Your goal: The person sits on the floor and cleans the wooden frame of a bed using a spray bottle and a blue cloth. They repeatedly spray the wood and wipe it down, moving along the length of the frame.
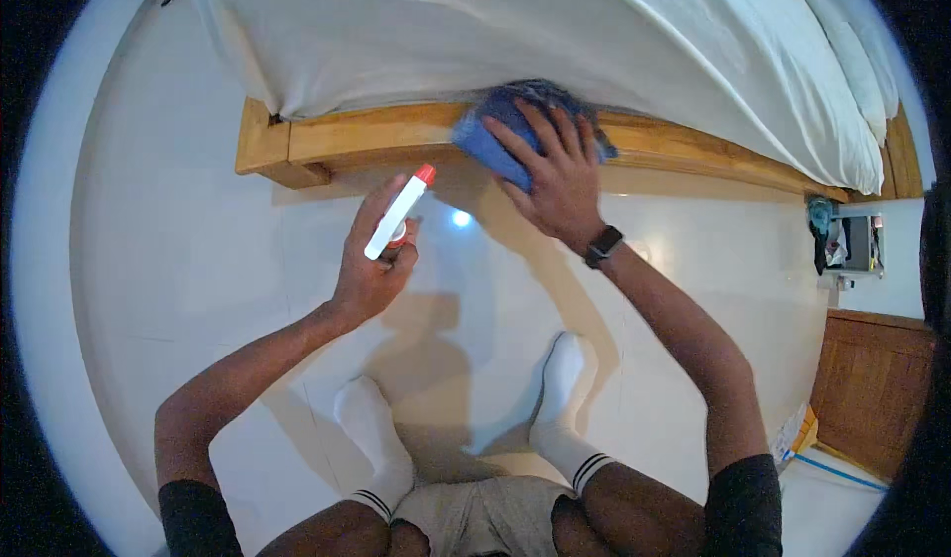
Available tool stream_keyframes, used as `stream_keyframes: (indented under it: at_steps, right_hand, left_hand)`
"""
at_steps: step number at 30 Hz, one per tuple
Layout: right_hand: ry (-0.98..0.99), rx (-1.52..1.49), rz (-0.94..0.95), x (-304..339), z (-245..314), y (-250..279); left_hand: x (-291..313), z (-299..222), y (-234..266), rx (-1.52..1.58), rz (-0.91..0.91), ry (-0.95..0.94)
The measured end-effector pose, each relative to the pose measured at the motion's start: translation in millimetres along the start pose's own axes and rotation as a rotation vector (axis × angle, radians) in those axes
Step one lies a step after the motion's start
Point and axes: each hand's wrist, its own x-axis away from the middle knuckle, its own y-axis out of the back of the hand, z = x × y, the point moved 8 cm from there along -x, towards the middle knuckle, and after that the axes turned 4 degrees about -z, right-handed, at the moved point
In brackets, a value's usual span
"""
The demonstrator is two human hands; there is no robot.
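My left hand is wrapped round a spray bottle with a white trigger head and a red nozzle, held in front of the bed frame. The nozzle points up and right toward the wood, and most of the bottle's body is hidden below the head and fingers. My right hand lies flat with spread fingers on a blue cloth, pressing it against the wooden bed rail. The cloth is bunched over the rail's upper edge, its far side slightly blurred.
A white sheet hangs over the mattress down to the rail. The rail ends at a wooden corner post on the left. Pale glossy floor tiles lie around my socked feet. At the right are a shelf unit with items and a brown wooden door.
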Motion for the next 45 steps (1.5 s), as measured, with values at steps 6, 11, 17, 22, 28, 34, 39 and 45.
stream_keyframes:
  at_steps: [6,11,17,22,28,34,39,45]
  right_hand:
    - [-0.372,0.241,-0.345,109,-203,57]
    - [-0.172,0.197,-0.2,73,-159,31]
    - [-0.004,-0.113,-0.069,35,-56,4]
    - [-0.349,0.142,-0.36,97,-193,36]
    - [-0.375,0.034,-0.502,102,-188,18]
    - [-0.004,-0.05,-0.18,26,-28,-20]
    - [-0.086,0.129,-0.312,66,-130,4]
    - [-0.276,0.279,-0.461,79,-193,45]
  left_hand:
    - [-2,-14,-2,-0.021,0.107,-0.022]
    - [9,-13,-11,0.095,0.143,0.159]
    - [9,-32,-50,0.17,0.307,0.173]
    - [-4,-46,-57,0.057,0.314,0.289]
    - [-3,-40,-73,0.716,0.212,0.53]
    - [21,7,-103,0.526,0.264,0.766]
    - [30,-22,-126,0.522,0.448,0.745]
    - [50,-17,-94,0.539,0.33,0.705]
